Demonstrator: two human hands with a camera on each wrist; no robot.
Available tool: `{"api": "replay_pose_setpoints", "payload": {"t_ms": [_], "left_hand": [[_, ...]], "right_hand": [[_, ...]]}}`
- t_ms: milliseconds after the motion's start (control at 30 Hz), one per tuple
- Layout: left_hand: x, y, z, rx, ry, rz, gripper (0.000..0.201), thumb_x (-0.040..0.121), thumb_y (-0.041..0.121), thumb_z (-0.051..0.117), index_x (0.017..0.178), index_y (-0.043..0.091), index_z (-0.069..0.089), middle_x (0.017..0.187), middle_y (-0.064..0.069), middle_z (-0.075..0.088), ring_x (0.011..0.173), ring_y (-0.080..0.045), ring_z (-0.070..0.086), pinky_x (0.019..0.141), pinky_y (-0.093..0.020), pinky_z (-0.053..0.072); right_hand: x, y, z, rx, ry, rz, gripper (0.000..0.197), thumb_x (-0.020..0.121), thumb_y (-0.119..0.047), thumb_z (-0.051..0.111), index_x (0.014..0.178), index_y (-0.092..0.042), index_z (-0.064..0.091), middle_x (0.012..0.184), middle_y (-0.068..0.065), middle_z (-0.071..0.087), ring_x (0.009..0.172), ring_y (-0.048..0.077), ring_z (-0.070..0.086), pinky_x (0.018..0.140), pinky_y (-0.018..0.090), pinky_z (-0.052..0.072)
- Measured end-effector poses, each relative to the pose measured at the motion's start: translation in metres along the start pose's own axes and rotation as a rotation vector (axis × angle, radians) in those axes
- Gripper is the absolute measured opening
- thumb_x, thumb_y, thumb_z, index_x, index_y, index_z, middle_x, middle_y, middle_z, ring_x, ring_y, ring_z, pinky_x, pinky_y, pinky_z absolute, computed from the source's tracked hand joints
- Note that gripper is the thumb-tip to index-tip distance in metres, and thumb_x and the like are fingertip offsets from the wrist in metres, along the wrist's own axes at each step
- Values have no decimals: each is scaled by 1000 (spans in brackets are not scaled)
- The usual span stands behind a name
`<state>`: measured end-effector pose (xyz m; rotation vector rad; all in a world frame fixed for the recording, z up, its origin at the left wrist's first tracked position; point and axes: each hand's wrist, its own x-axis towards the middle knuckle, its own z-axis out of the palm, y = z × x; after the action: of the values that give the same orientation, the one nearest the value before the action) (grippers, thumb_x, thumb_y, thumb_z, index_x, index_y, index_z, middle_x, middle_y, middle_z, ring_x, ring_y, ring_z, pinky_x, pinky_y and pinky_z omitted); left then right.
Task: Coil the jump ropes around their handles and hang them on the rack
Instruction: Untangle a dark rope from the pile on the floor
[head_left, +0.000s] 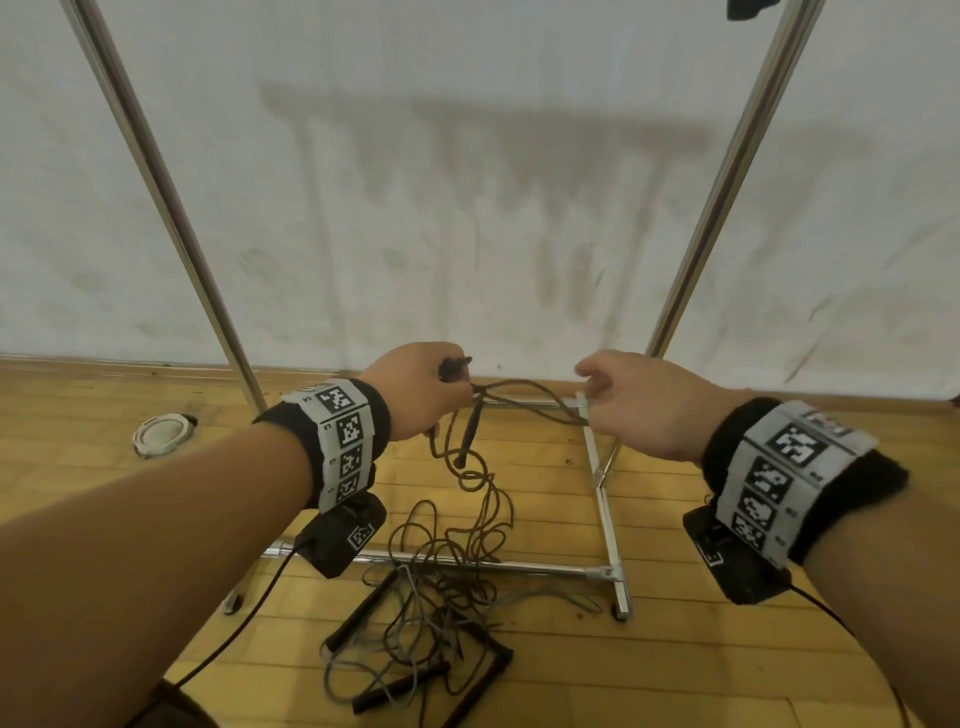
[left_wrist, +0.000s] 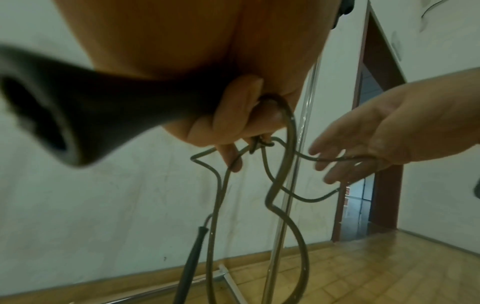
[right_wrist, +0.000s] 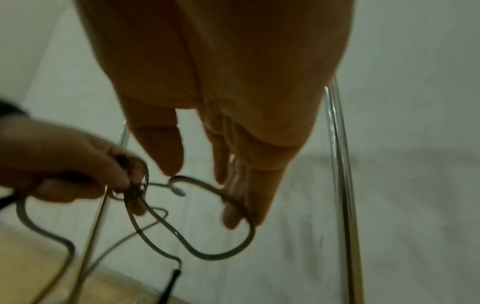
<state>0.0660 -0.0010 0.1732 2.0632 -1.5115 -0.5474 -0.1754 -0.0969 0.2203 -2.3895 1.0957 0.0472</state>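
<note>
A black handle (head_left: 451, 365) is gripped in the left hand (head_left: 410, 395), the fingers curled tight round it; in the left wrist view its flared butt end fills the 9 o'clock side. A brown rope (head_left: 524, 397) is pinched against the same fingers, where it is crossed into a small knot-like tangle. From there 1 loop is carried toward 3 o'clock to the right hand (head_left: 639, 410). The right fingers (right_wrist: 241, 205) are held nearly straight and loosely spread, and the loop is hooked across them rather than clenched. A second handle (head_left: 470, 434) hangs from the rope just below the left hand, at its 5 o'clock, clear of the floor. More rope falls in kinked curls toward 6 o'clock and is joined to a pile (head_left: 441, 613) of tangled ropes and dark handles on the wooden floor (head_left: 104, 467). The pile lies across the front base bar of the rack (head_left: 605, 499), whose 2 chrome uprights rise toward 11 and 1 o'clock before a pale wall (head_left: 467, 182). A white round object (head_left: 161, 434) lies on the floor at 9 o'clock.
</note>
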Motion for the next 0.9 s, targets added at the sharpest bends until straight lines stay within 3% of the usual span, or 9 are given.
{"api": "replay_pose_setpoints", "payload": {"t_ms": [67, 133, 233, 367, 533, 633, 767, 833, 900], "left_hand": [[-2, 7, 6, 6, -29, 51, 10, 100, 30, 65, 90, 33, 64, 83, 6, 67, 50, -1, 65, 45, -10, 43], [-3, 13, 10, 2, -52, 101, 11, 99, 32, 66, 89, 35, 64, 78, 8, 67, 49, -1, 63, 45, -10, 43], [-6, 21, 14, -63, -68, 144, 12, 98, 34, 68, 87, 37, 65, 66, 16, 67, 46, 0, 60, 44, -10, 43], [-4, 17, 15, -145, -70, 79, 10, 99, 32, 67, 89, 32, 66, 56, 23, 65, 41, 0, 57, 41, -14, 42], [-2, -13, 0, -175, -91, -64, 10, 101, 30, 63, 92, 27, 66, 50, 8, 62, 41, -7, 54, 41, -23, 42], [2, -16, -6, -282, -58, -64, 9, 100, 28, 61, 91, 26, 64, 51, 3, 62, 39, -11, 50, 40, -26, 41], [-1, -13, -4, -265, -67, -27, 8, 99, 25, 60, 91, 24, 61, 66, 6, 74, 47, -17, 56, 42, -27, 43], [-3, -10, -1, -260, -98, -9, 8, 101, 23, 59, 94, 25, 61, 86, 8, 80, 54, -17, 59, 42, -27, 44], [-4, -5, 1, -249, -92, 6, 8, 102, 24, 60, 94, 27, 63, 84, 11, 79, 53, -14, 60, 42, -26, 43]], "right_hand": [[2, -4, 5, -50, 24, 2, 66, 97, -22, 54, 158, -27, 31, 159, -1, 40, 136, 19, 48, 102, 29, 44], [4, -11, 11, -90, 54, -121, 61, 99, -32, 54, 157, -29, 34, 158, -5, 42, 135, 17, 47, 101, 27, 40], [5, -25, 25, -192, 125, -205, 40, 101, -46, 53, 137, -29, 55, 126, -6, 64, 111, 15, 58, 87, 28, 46], [6, -30, 24, -274, 207, -254, 29, 107, -40, 42, 105, -23, 64, 88, -7, 62, 85, 14, 58, 75, 31, 49], [2, -19, -6, 399, 634, -216, 26, 104, -39, 46, 91, -33, 67, 79, -28, 66, 74, -4, 63, 69, 21, 46], [6, -6, -9, 496, 708, -54, 28, 104, -35, 45, 90, -28, 67, 68, -18, 64, 65, 4, 62, 66, 31, 53], [13, 4, 1, -81, 231, 119, 33, 104, -18, 45, 133, -19, 61, 126, 4, 65, 111, 24, 62, 97, 39, 50], [10, -5, 5, -164, 132, 20, 55, 101, -17, 47, 155, -25, 40, 157, 2, 41, 142, 23, 41, 115, 33, 33], [7, -20, 10, -157, 153, -170, 62, 100, -23, 48, 159, -29, 30, 163, -4, 32, 149, 16, 30, 114, 26, 21]]}}
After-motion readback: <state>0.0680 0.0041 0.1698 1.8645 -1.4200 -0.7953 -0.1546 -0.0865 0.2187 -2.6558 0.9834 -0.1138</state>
